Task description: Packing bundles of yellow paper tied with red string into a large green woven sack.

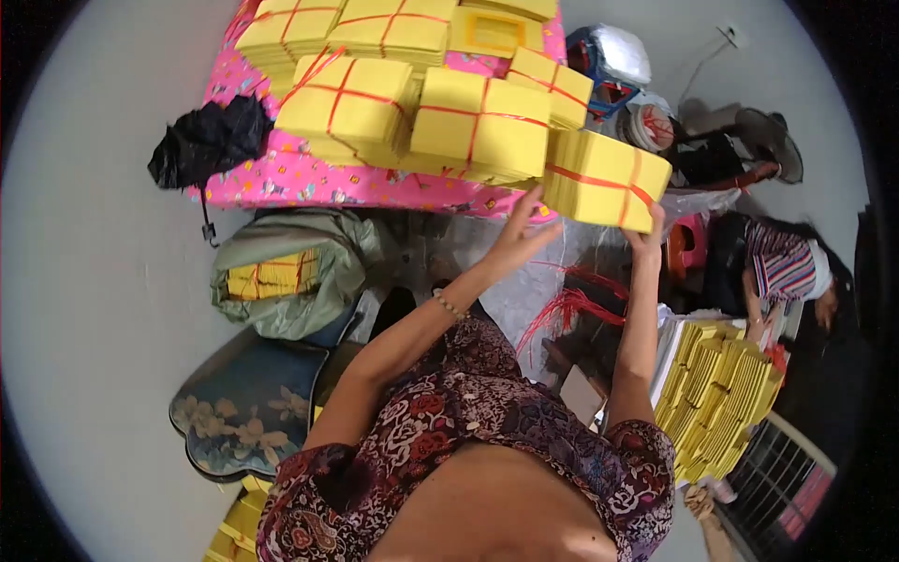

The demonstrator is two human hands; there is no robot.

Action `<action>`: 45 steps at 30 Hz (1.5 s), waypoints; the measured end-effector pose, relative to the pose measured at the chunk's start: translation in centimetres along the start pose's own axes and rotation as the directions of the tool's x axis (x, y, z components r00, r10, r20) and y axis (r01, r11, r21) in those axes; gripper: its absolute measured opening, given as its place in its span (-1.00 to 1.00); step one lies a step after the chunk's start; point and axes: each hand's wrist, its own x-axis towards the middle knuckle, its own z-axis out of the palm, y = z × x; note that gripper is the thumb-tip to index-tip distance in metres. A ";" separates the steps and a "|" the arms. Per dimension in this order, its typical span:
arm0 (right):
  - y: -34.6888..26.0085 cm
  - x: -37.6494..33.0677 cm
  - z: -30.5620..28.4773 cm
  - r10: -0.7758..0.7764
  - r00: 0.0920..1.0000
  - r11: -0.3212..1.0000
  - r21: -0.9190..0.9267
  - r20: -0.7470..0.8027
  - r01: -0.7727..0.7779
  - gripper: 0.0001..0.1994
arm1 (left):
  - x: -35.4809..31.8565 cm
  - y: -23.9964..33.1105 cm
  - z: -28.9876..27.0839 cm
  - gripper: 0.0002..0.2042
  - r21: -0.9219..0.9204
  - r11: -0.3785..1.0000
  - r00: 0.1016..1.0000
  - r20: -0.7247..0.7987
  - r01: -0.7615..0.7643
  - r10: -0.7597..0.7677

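Note:
A thick bundle of yellow paper (599,201), tied crosswise with red string, is tilted at the near right corner of the pink-covered table. My right hand (646,229) grips its near right corner, thumb on the edge. My left hand (524,236) is open, fingers spread, with its fingertips at the bundle's lower left edge; I cannot tell whether they touch it. Close beside it on the table lies another tied yellow bundle (482,122), and further left a third bundle (345,105). The bundle's underside is hidden.
More tied stacks (389,26) fill the back of the pink table (281,178). A black bag (211,140) hangs at its left. Below are a green sack (351,244) and a cushioned chair (248,403). Red strings (571,314) hang nearby. At right, a person (787,262) bends beside yellow stacks (716,393).

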 end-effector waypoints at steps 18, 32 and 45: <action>14.5 -10.2 14.5 0.334 0.865 0.691 -0.722 0.373 0.044 -0.37 | -20.8 -4.0 -19.1 -0.84 0.050 0.985 0.821 -0.546 -0.167 0.167; 41.3 1.9 42.3 0.871 0.406 0.480 -0.658 0.277 -0.581 -0.37 | -24.1 -22.6 -39.1 -0.29 0.569 0.675 0.823 -0.558 0.471 -0.104; 50.0 0.5 44.0 0.802 0.461 0.251 -0.915 0.379 0.314 0.09 | -29.7 -15.5 -33.7 -0.23 0.521 0.465 0.689 -0.417 0.715 -0.593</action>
